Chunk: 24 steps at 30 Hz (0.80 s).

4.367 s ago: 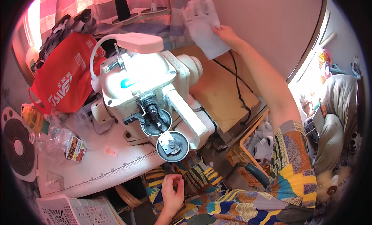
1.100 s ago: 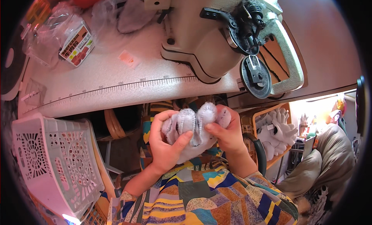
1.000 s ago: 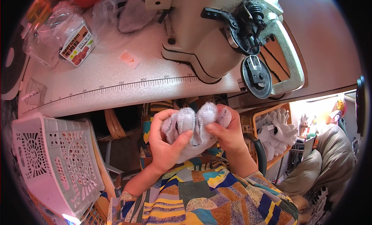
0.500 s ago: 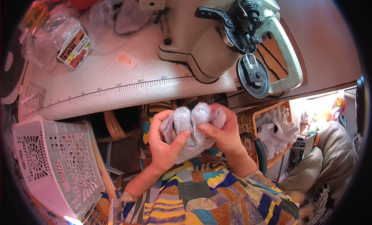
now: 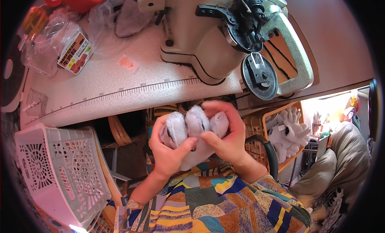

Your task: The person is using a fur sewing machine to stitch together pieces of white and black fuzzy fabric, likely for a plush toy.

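Over my lap I hold a pale grey fuzzy plush piece [image 5: 197, 122], with several rounded lobes that have stitched seams along their edges. My left hand [image 5: 167, 153] is closed round its left side, with the thumb pressed on the front near the middle. From the right, my right hand [image 5: 232, 142] grips the piece, its thumb on the front beside the lobes and its index finger arched over the far side. Parts of the plush are hidden behind my fingers and palms. The sewing machine [image 5: 200, 52] stands just beyond my hands.
Marked with a ruler scale, the worktable [image 5: 104, 82] has plastic packaging [image 5: 74, 52] and a small paper slip [image 5: 128, 63] on it. A white plastic crate [image 5: 60, 165] stands at left. At right, an orange crate [image 5: 262, 122] holds pale plush pieces [image 5: 289, 130].
My right index finger has lifted and arched higher. The plush lobes have turned and spread apart slightly between my hands, which stay closed on the piece.
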Tool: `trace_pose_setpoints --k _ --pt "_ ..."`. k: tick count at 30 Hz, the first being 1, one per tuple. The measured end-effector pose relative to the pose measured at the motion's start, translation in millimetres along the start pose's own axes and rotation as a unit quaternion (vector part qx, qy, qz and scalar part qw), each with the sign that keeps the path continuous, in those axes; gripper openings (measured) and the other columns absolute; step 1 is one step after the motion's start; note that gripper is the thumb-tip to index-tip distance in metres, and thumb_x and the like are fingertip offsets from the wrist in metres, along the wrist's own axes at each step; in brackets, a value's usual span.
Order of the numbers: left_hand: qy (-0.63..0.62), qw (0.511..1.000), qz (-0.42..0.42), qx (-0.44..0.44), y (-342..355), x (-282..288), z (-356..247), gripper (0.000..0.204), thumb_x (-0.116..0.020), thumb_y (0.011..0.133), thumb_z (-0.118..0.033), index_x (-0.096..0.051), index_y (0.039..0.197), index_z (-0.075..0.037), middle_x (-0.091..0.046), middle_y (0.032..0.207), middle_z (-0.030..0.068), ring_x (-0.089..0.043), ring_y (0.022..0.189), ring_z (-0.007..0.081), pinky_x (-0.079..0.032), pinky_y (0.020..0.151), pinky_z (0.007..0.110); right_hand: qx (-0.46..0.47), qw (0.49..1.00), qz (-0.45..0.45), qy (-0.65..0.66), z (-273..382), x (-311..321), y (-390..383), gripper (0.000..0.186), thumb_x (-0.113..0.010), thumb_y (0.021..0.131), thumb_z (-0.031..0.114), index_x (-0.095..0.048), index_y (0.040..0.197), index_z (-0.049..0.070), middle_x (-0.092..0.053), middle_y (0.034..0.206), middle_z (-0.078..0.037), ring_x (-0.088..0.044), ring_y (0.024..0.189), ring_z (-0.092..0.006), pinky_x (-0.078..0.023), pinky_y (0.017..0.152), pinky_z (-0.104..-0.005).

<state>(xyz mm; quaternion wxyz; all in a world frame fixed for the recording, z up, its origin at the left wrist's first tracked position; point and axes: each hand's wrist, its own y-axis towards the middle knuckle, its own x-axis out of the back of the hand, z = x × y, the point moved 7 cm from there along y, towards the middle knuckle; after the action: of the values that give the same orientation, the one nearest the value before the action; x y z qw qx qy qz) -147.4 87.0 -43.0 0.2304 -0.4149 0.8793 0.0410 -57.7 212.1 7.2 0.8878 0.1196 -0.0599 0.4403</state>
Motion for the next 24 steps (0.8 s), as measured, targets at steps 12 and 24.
trace_pose_setpoints --k 12,24 --pt "-0.125 0.989 -0.058 0.054 17.1 13.2 -7.5 0.047 -0.071 0.078 -0.002 -0.052 0.122 -0.002 -0.060 0.111 0.0053 -0.058 0.102 0.0134 -0.045 0.091 0.029 0.099 0.964 0.175 -0.174 -39.4 21.1 -86.8 0.072 -0.082 0.070 0.008 -0.052 0.133 0.023 -0.025 0.145 -0.023 -0.050 0.119 -0.0379 -0.047 0.096 -0.0421" --pt "-0.114 0.993 -0.034 0.012 20.1 -6.0 -13.3 0.057 -0.068 0.083 -0.008 -0.040 0.132 0.002 -0.051 0.126 0.0116 -0.051 0.115 0.0199 -0.038 0.101 0.035 0.165 0.961 0.013 -0.223 -20.7 39.7 -99.9 0.041 -0.076 0.069 0.004 -0.072 0.109 0.015 -0.047 0.125 -0.016 -0.052 0.110 -0.0299 -0.048 0.088 -0.0352"
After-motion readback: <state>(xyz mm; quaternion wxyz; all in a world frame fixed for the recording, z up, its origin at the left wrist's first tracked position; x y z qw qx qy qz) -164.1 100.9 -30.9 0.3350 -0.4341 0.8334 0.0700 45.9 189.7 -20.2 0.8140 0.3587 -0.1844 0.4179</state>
